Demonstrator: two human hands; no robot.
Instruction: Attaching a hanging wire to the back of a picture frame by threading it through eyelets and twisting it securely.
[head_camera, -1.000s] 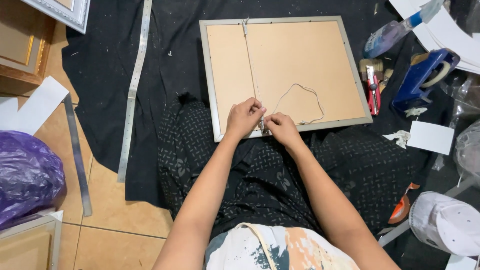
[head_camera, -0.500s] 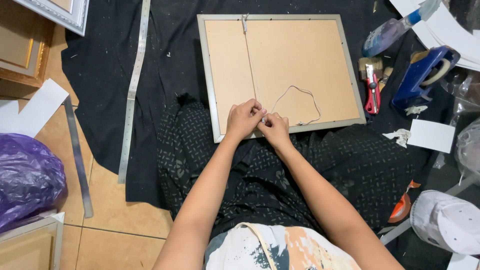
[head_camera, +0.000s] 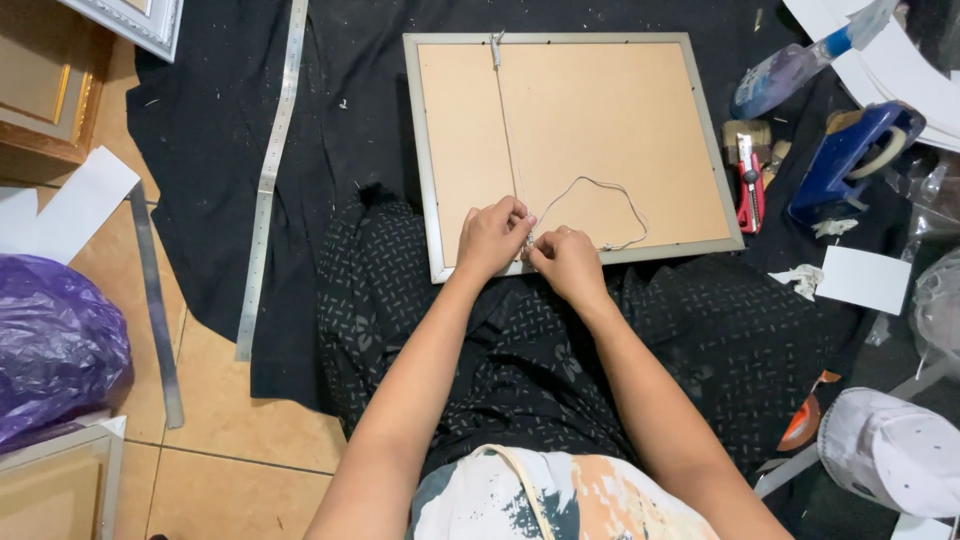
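Left hand (head_camera: 492, 237) and right hand (head_camera: 567, 262) stay pinched together on the white cord (head_camera: 590, 200) at the near rail of the picture frame (head_camera: 570, 130); the loop beyond has shifted slightly; tying seems ongoing.

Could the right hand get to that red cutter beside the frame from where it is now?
Probably yes. The red cutter lies in the open on the black cloth, just past the frame edge; nothing stands between, though the right hand is busy with the cord.

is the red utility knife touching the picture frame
Apart. The head view shows the red utility knife lying on the black cloth right of the picture frame, with a dark strip of cloth between them.
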